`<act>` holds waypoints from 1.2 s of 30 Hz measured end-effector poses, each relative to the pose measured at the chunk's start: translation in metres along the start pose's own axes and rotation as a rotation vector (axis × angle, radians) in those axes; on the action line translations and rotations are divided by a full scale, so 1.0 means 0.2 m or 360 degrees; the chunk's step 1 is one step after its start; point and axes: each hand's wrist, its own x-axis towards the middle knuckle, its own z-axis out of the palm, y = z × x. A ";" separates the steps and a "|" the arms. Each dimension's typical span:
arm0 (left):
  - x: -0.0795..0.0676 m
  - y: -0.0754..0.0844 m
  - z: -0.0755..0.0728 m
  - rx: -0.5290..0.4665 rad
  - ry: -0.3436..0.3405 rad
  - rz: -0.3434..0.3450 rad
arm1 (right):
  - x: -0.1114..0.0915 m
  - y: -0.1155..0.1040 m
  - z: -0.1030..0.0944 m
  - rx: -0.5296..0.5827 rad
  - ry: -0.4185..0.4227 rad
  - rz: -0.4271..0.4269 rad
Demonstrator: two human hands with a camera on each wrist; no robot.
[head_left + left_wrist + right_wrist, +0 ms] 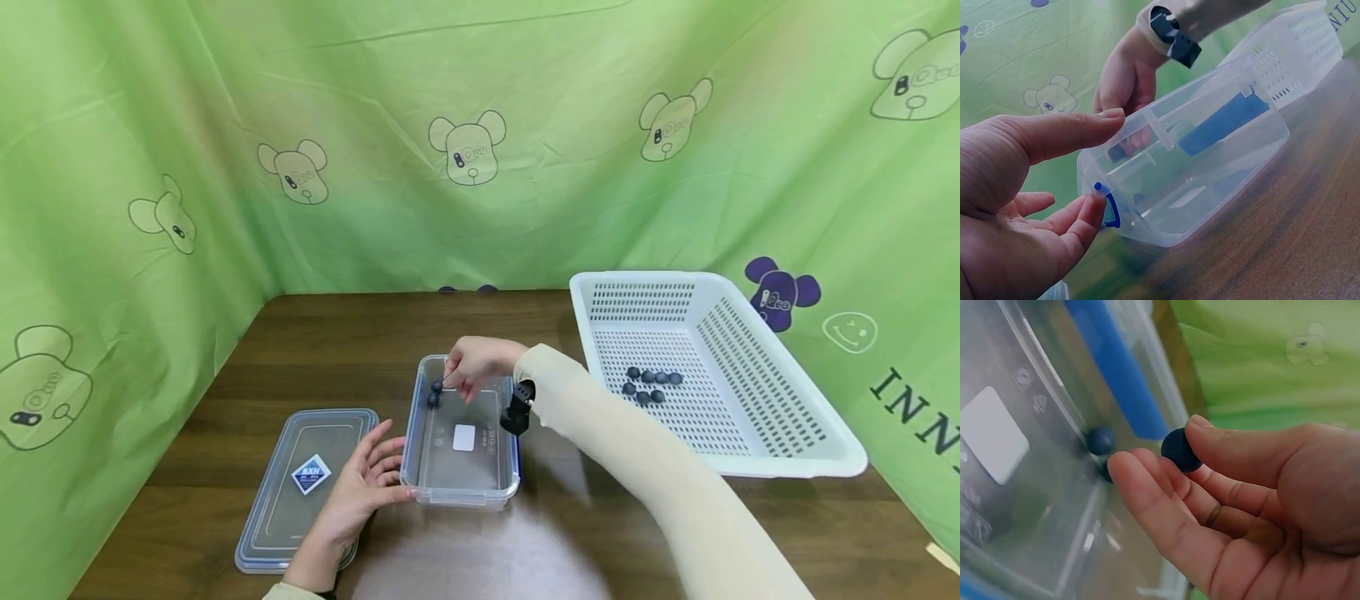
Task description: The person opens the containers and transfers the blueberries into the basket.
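A clear plastic food container (465,475) with blue trim sits mid-table. My right hand (480,367) is lowered into its far-left part, and in the right wrist view it pinches a small dark blue ball (1180,450) resembling a blueberry between thumb and fingers. Beside that hand, similar balls (434,400) lie inside against the left wall; one ball (1100,440) shows clearly, another is partly covered by a fingertip. My left hand (367,479) touches the container's near-left corner, its fingers spread and fairly straight along the outside. The left wrist view shows the fingertips beside a blue clip (1113,212).
To the right stands a white perforated basket (772,462), with several dark balls (651,387) on its floor. A clear lid (300,525) with blue edging lies flat at left, partly under my left forearm. A green patterned cloth (375,225) hangs behind the wooden table (337,333).
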 end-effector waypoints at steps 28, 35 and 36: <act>0.01 -0.01 0.00 0.0024 0.0028 -0.0032 | -0.45 0.18 -0.40 0.0191 0.0079 -0.0155; 0.01 -0.01 0.00 0.0013 0.0024 -0.0026 | -0.59 0.28 -0.49 0.0242 0.0086 -0.0145; 0.01 -0.01 0.00 0.0010 0.0023 -0.0029 | -0.61 0.29 -0.50 0.0251 0.0091 -0.0139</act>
